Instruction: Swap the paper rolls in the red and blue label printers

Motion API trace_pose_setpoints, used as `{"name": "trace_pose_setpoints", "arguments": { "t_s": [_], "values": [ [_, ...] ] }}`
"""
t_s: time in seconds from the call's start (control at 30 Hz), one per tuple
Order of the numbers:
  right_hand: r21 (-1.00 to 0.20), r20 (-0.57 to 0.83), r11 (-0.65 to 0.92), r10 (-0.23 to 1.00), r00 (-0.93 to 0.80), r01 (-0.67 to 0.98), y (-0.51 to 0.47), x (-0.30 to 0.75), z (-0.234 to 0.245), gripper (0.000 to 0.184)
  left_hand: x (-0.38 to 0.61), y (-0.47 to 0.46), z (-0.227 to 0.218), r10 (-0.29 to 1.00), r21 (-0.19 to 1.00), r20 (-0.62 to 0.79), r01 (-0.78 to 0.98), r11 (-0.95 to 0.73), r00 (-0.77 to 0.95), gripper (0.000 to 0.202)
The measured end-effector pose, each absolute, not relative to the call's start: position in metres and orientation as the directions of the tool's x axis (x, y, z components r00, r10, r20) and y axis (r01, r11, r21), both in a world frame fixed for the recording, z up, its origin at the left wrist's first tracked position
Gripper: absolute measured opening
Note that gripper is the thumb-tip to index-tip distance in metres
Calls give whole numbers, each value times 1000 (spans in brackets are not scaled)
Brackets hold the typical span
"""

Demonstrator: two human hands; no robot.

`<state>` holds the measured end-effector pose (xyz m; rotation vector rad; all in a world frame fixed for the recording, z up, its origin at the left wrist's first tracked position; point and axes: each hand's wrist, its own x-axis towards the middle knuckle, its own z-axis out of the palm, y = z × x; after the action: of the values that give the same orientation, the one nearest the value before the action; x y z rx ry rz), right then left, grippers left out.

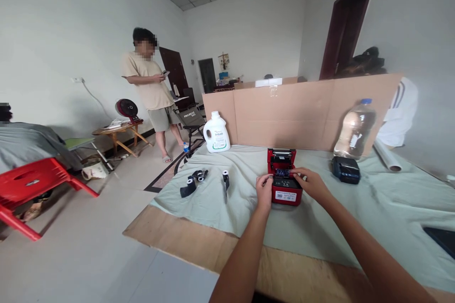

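A red and black label printer [286,196] sits on the green cloth in front of me with its lid [281,155] raised. A dark, shiny roll [283,173] lies in its opened compartment. My left hand [264,191] is closed at the printer's left edge, fingertips on the rim. On the opposite edge, my right hand [308,182] is closed with thumb and fingers together, fingertips close to the roll's right end. Whether they touch the roll I cannot tell. Left of the printer are a small black roll with a loose tail [226,182] and several similar rolls [192,184].
A white detergent jug [216,135] and a cardboard panel [280,118] stand behind. To the right are a water-filled bottle [355,130], a dark boxy device [345,170], a white tube [388,155] and a black flat object [441,240]. A person [151,85] stands beyond, holding a phone.
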<state>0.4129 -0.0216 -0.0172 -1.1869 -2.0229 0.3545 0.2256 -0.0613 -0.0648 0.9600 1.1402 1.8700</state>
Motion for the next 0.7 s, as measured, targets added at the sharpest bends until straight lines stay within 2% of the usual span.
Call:
{"name": "trace_pose_setpoints", "arguments": {
  "t_s": [0.13,0.2,0.3,0.4,0.47,0.53,0.6,0.7],
  "values": [
    [-377,227,594,803,-551,710,9,395,21,31,225,-62,-64,861,922,226,-186,-340,-455,22],
    [-339,116,643,753,-648,687,17,383,41,25,224,-61,-65,860,925,230,-172,-339,-456,22],
    [-456,-20,641,686,-727,617,20,374,70,20,224,-60,-66,859,928,233,-159,-336,-455,23],
    [-619,-227,489,638,-736,615,15,382,91,33,225,-59,-66,858,927,229,-166,-336,-459,22],
    [-658,-337,402,599,-726,637,13,391,96,38,226,-59,-66,859,925,222,-178,-335,-461,23],
    [-674,-351,362,610,-711,644,14,396,94,38,226,-60,-66,862,925,213,-190,-330,-461,23],
    [-638,-339,357,666,-664,683,17,393,84,34,227,-60,-65,863,925,202,-200,-324,-464,23],
    [-429,-312,423,760,-570,798,24,374,65,30,227,-60,-65,862,923,192,-212,-320,-468,21]
  ]
}}
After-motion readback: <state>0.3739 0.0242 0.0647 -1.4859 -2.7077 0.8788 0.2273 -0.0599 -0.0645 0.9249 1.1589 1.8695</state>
